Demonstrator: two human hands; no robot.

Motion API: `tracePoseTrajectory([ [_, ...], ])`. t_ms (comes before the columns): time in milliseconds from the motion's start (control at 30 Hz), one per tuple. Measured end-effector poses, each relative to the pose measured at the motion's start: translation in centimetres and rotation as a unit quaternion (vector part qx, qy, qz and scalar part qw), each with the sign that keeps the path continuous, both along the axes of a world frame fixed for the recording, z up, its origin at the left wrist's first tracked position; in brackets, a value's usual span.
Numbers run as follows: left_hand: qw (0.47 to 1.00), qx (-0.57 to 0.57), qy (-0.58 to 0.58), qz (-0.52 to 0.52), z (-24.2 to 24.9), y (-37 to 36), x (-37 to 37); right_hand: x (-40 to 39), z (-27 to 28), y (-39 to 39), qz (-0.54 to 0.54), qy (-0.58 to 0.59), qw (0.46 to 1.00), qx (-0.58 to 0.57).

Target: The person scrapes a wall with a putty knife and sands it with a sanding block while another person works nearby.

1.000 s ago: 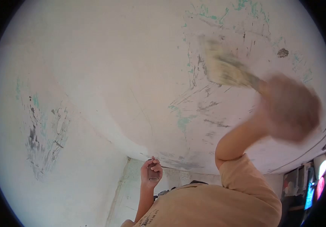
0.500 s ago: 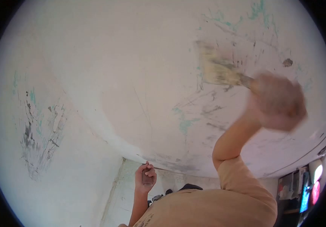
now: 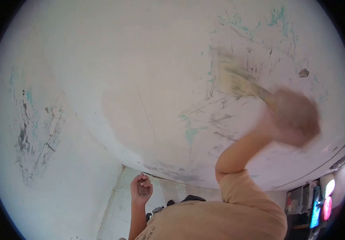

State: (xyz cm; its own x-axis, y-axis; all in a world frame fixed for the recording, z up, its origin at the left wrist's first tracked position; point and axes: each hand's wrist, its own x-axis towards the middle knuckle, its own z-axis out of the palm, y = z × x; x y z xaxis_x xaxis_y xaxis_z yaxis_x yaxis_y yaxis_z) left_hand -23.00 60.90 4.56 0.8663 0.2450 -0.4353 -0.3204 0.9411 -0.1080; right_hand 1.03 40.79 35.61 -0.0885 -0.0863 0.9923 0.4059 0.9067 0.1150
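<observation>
My right hand point(image 3: 294, 116), smeared by motion, is closed around the handle of a wide, flat paintbrush point(image 3: 238, 80). The brush's yellowish, blurred head lies against the wall point(image 3: 140, 52), over a patch of dark scratches and turquoise flecks. Lower down, near a corner of the wall, my left hand point(image 3: 141, 190) is raised with its fingers wrapped round a small brownish, rectangular object point(image 3: 143, 190). What kind of object it is, I cannot tell.
A second scuffed patch point(image 3: 32, 140) with grey and turquoise marks is on the wall at left. A small dark chip point(image 3: 303, 73) shows near my right hand. At lower right stand shelves point(image 3: 300, 204) with a bright blue item point(image 3: 315, 214) and a pink round one point(image 3: 327, 209).
My right hand and the brush have shifted slightly down, both still blurred. The whole view has turned a little, so my left hand appears further left, still holding the brownish object.
</observation>
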Motion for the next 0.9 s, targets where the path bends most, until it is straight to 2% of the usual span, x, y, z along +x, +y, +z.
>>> tracePoseTrajectory([
  [33, 1.0, -0.003, -0.005, -0.011, 0.2, 0.0, 0.2, 0.3, 0.2, 1.9, 0.04, 0.07, 0.99, -0.117],
  [67, 1.0, -0.004, -0.013, -0.022, 0.3, 0.1, 0.4, 0.1, -0.1, 1.3, 0.04, 0.071, 0.99, -0.116],
  [167, 1.0, 0.016, -0.008, -0.019, 0.7, 0.0, 0.5, -0.8, -0.5, -0.7, -0.105, 0.014, 0.994, 0.035],
  [200, 1.0, 0.017, -0.009, -0.017, 0.4, 0.0, 0.3, -0.9, -0.3, -0.4, -0.103, 0.012, 0.994, 0.036],
  [267, 1.0, -0.004, 0.024, 0.004, -0.1, 0.0, 0.2, -1.3, 0.4, 0.5, -0.081, 0.027, 0.996, -0.017],
  [367, 1.0, -0.012, 0.012, 0.003, -0.6, 0.1, 0.1, -2.3, 0.9, 0.8, -0.052, 0.059, 0.992, -0.102],
  [467, 1.0, -0.001, 0.002, -0.012, -0.1, 0.3, 0.0, -2.9, 1.2, -0.7, -0.035, 0.036, 0.995, -0.088],
  [500, 1.0, 0.0, -0.002, -0.01, 0.0, 0.4, 0.1, -3.3, 0.9, -1.8, -0.026, 0.029, 0.999, -0.026],
  [533, 1.0, -0.001, 0.005, -0.001, 0.0, 0.4, 0.1, -3.1, 0.1, -1.8, -0.024, 0.027, 0.999, -0.025],
  [567, 1.0, -0.002, 0.013, 0.007, 0.0, 0.4, -0.1, -2.6, -1.2, -1.6, -0.09, 0.148, 0.977, 0.128],
  [600, 1.0, -0.003, 0.014, 0.007, 0.0, 0.3, 0.0, -2.7, -1.3, -1.2, -0.153, 0.263, 0.912, 0.275],
  [633, 1.0, 0.003, 0.011, 0.0, -0.2, 0.3, 0.0, -2.3, 0.5, -0.4, -0.037, 0.062, 0.993, -0.094],
  [800, 1.0, -0.002, -0.02, -0.023, 0.2, -0.3, 0.7, -3.2, -0.5, -2.2, -0.012, 0.076, 0.994, -0.076],
  [867, 0.999, 0.002, -0.027, -0.022, -0.1, -0.8, 0.9, -4.1, -0.9, -3.1, 0.04, 0.046, 0.998, 0.036],
  [900, 0.999, 0.0, -0.028, -0.021, 0.0, -0.9, 1.1, -1.7, -3.2, -2.5, -0.172, 0.125, 0.968, 0.133],
])
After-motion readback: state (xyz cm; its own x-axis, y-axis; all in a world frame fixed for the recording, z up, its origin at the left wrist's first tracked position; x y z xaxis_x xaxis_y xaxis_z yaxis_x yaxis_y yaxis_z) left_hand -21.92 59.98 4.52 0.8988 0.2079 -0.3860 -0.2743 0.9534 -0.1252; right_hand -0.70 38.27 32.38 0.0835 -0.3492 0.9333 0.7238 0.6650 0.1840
